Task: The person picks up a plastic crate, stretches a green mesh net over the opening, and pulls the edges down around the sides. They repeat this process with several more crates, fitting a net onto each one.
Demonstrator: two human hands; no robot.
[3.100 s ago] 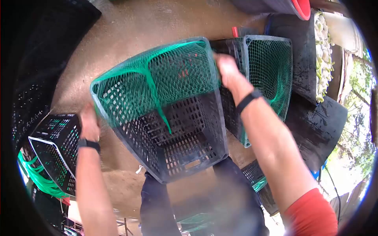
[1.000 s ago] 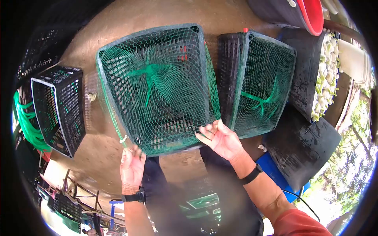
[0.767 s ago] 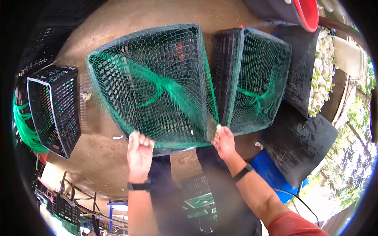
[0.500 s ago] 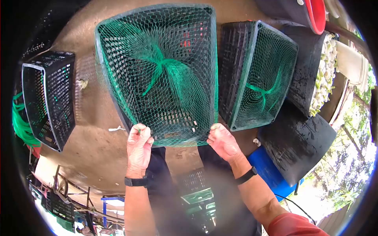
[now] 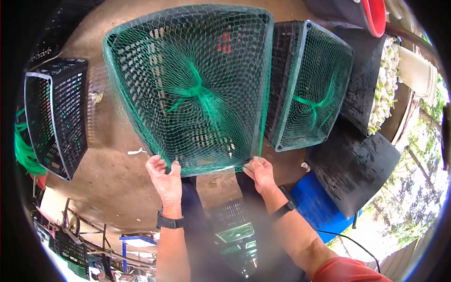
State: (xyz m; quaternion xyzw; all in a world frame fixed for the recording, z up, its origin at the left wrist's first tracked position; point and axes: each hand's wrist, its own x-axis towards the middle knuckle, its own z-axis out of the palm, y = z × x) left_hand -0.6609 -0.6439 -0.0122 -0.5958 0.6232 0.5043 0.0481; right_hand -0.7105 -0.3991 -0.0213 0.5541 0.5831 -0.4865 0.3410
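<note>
A black plastic crate [image 5: 155, 35] stands in front of me, lined with green netting [image 5: 197, 89] that is stretched over its rim and gathered into a knot in the middle. At the near left corner, my left hand [image 5: 165, 181] has its fingers and thumb around the netting at the rim. My right hand [image 5: 259, 173] pinches the netting at the near right corner. Just what lies between the fingertips is partly hidden.
To the right stands a second netted crate [image 5: 277, 136], then a dark bin of pale white-green vegetables [image 5: 386, 84] and a blue barrel [image 5: 312, 199]. On the left are an unlined black crate [image 5: 70, 113] and loose green netting [image 5: 28, 152]. A red-rimmed bucket [image 5: 374, 19] is at the top right.
The netting has been pulled wider over the crate's rim, and its knot looks tighter. My left hand has shifted slightly left and its fingers have spread; my right hand has moved slightly down.
</note>
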